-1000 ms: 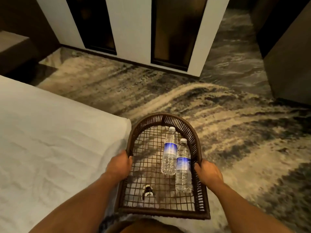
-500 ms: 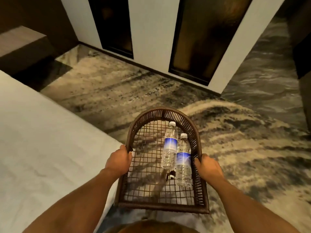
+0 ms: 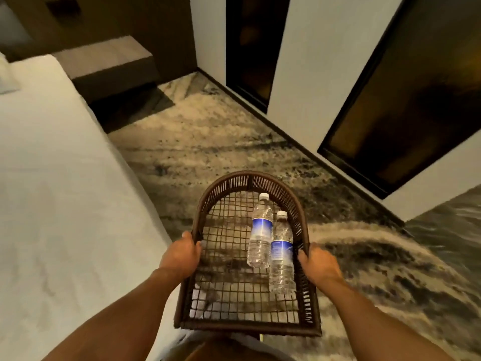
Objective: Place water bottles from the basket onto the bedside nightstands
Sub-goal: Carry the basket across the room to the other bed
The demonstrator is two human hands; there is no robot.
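Observation:
I carry a dark brown wicker basket (image 3: 273, 179) with a wire-mesh bottom in front of my body. My left hand (image 3: 181, 252) grips its left rim and my right hand (image 3: 318, 264) grips its right rim. Two clear water bottles with blue labels and white caps lie side by side on the mesh, toward the right side: one bottle (image 3: 260, 231) further forward, the other bottle (image 3: 282, 252) closer to me. A brown nightstand (image 3: 104, 59) stands at the upper left, beside the head of the bed.
A bed with a white sheet (image 3: 57, 194) fills the left side. Patterned grey-and-beige carpet (image 3: 197, 136) runs between the bed and a white wall with dark glass panels (image 3: 400, 100) on the right.
The view has swung left and advanced along the bed, so the nightstand now shows more fully. Both hands keep the same hold on the basket, and the bottles stay in place.

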